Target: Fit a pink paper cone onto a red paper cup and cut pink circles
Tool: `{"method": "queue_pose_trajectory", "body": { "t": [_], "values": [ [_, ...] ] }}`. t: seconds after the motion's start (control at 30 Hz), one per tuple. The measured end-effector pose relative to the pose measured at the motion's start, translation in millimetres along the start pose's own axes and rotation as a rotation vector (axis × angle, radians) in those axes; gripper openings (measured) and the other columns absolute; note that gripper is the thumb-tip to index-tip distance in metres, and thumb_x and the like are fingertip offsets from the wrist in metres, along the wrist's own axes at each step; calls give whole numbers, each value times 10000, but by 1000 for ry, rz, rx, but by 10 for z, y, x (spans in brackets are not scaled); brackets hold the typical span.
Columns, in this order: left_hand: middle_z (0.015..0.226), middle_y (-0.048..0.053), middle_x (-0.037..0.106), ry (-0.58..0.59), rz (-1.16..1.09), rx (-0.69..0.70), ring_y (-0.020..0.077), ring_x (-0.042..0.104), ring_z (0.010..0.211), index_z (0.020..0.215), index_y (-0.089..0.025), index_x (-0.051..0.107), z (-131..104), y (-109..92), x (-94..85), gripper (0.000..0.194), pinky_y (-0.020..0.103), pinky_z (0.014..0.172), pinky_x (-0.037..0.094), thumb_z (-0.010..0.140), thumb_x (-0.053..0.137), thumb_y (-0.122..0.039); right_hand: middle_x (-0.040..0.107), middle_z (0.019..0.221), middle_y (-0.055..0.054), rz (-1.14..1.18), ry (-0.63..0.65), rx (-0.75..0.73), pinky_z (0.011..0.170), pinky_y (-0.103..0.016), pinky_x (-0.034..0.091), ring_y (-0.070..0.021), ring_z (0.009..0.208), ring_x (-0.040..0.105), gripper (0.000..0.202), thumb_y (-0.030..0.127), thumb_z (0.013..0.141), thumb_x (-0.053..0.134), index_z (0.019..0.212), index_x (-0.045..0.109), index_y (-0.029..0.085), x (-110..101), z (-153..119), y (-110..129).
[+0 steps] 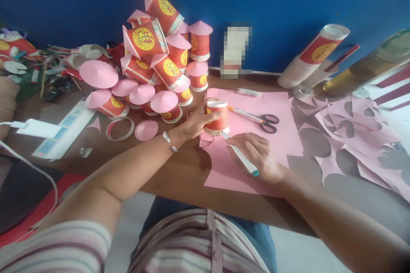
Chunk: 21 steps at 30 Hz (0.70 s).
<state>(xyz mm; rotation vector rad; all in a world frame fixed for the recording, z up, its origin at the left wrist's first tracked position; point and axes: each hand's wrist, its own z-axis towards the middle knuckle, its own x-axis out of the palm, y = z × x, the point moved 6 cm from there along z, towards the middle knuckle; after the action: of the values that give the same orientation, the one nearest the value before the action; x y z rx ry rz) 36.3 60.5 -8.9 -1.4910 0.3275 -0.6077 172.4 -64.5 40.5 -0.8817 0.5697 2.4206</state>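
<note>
My left hand (200,119) is wrapped round a red paper cup (214,127) with a white top edge and a pale band near the bottom. In my right hand (258,153) is a white utility knife (244,160) with a teal end. The knife's tip is at the cup's lower edge; whether it has gone into the paper I cannot tell. Under both hands lies a pink paper sheet (224,170). Just beyond them on the sheet are black-handled scissors (269,123), an orange-and-white pen (245,115) and a glue stick (249,92).
Red cups with pink paper cones (163,100) are piled at the back left. A white power strip (68,130) and a cut paper ring (120,129) lie left. To the right are pink paper offcuts (326,166), a tape roll (303,92) and a leaning cup stack (301,66).
</note>
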Motion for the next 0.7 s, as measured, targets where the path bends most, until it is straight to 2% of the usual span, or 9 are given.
{"method": "queue_pose_trajectory", "body": {
  "t": [0.23, 0.53, 0.7],
  "values": [
    [918, 48, 661, -15, -94, -50, 163, 619, 788, 1044, -181, 610, -11, -26, 23, 504, 291, 705, 518, 752, 834, -526, 759, 884, -77, -26, -15, 14, 653, -301, 546, -183, 718, 709, 180, 106, 967, 614, 1135, 628, 168, 0, 7, -4],
    [930, 36, 651, -10, -108, -59, 184, 620, 851, 1008, -195, 595, -12, -6, 19, 444, 327, 775, 527, 768, 826, -489, 766, 960, -87, -18, 19, 43, 704, -319, 562, -194, 804, 723, 255, 68, 983, 546, 1210, 590, 177, 36, -26, -48],
    [923, 33, 643, -1, -108, -40, 169, 608, 807, 1039, -190, 593, 3, -3, 6, 478, 309, 733, 516, 763, 833, -499, 761, 939, -94, -1, 32, 30, 660, -306, 548, -183, 748, 707, 196, 86, 985, 566, 1165, 602, 156, 33, -4, -17]
  ]
}}
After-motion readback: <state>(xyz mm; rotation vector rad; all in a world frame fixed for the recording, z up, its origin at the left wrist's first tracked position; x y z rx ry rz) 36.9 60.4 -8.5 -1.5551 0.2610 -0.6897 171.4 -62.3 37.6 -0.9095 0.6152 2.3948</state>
